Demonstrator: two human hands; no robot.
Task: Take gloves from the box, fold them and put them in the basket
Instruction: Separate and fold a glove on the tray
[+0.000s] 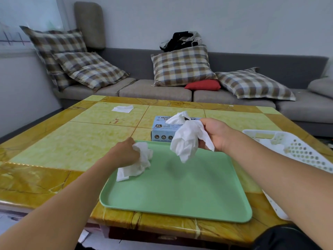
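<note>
Head view: left hand [126,152] grips a crumpled glove [138,163] over the green tray [180,186]; right hand [216,134] clutches another glove [187,141] above it, on a yellow counter [72,141] before a grey sofa [162,91].

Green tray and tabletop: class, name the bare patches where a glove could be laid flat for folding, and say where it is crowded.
The green tray is bare from centre to near edge, between the two forearms. The table is bare left of the tray. Crowded: the tray's far end, where the left hand and right hand grip gloves before the glove box; the basket fills the right.
</note>
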